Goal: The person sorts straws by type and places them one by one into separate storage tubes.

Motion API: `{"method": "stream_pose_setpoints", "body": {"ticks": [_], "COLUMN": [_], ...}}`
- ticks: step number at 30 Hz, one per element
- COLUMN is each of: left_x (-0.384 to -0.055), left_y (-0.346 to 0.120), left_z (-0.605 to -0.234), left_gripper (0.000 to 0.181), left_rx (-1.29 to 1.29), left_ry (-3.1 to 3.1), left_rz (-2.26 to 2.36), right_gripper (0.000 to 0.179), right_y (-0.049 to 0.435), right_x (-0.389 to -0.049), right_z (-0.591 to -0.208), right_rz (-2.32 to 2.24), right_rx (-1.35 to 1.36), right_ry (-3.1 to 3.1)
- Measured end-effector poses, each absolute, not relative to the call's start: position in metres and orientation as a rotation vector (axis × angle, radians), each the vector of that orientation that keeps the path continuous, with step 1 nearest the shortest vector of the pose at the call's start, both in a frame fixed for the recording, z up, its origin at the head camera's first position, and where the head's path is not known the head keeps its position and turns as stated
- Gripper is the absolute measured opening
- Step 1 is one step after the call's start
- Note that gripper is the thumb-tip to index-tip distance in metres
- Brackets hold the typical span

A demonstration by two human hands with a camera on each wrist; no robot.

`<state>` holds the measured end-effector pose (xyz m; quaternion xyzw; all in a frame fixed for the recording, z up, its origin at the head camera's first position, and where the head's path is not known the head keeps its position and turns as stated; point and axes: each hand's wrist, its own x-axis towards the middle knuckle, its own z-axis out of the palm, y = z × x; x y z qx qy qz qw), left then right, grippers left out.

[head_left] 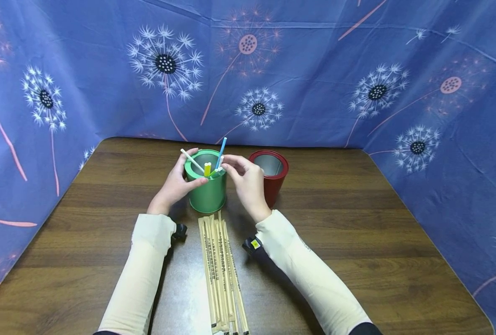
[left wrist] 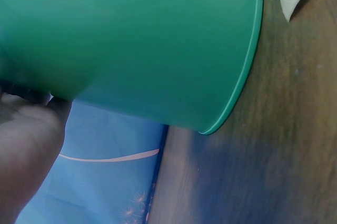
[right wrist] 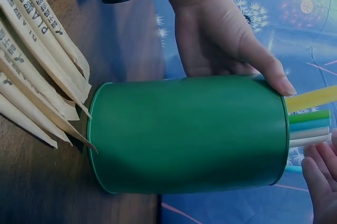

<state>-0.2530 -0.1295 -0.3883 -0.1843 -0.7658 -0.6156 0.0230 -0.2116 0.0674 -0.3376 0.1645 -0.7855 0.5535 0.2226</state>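
My left hand (head_left: 177,179) grips the green can (head_left: 208,195) from its left side, thumb over the near rim and fingers round the far side. Yellow, green, blue and white straws stand in the can; a blue straw (head_left: 223,151) and a white straw (head_left: 191,160) stick up highest. At the can's right rim my right hand (head_left: 245,179) pinches a white straw among the others. The right wrist view shows its fingers (right wrist: 318,176) at the ends of the pale straws (right wrist: 310,135). In the left wrist view the green can (left wrist: 158,40) fills the upper part.
A red can (head_left: 275,186) stands just right of my right hand. Several paper-wrapped straws (head_left: 220,274) lie in a bundle in front of the green can. The wooden table (head_left: 357,242) meets a blue dandelion-print cloth (head_left: 306,93) at the back and sides.
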Motion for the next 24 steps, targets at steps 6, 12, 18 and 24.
{"method": "stream_pose_setpoints", "body": {"ticks": [6,12,18,24], "left_x": [-0.254,-0.253,-0.254,-0.252], "left_y": [-0.13,-0.13,-0.13,-0.13], "left_z": [-0.39,-0.39,-0.39,-0.388], "left_gripper": [0.082,0.082,0.082,0.083], "left_rx": [-0.57,-0.578,-0.579,-0.575], "left_ry": [-2.369,-2.37,-2.362,-2.368], "left_rz": [-1.907,-1.898,-1.913,-1.915], "right_gripper": [0.022,0.025,0.035,0.061], "right_y": [0.075,0.091,0.119,0.147], "right_x": [-0.204,-0.202,-0.208,-0.216], "right_z": [-0.338,-0.342,-0.35,-0.355], "right_rz": [1.533,1.486,1.379,1.289], "right_rx": [0.476,0.494,0.372,0.26], "right_ry": [-2.105,-1.969,-1.865,-2.042]}}
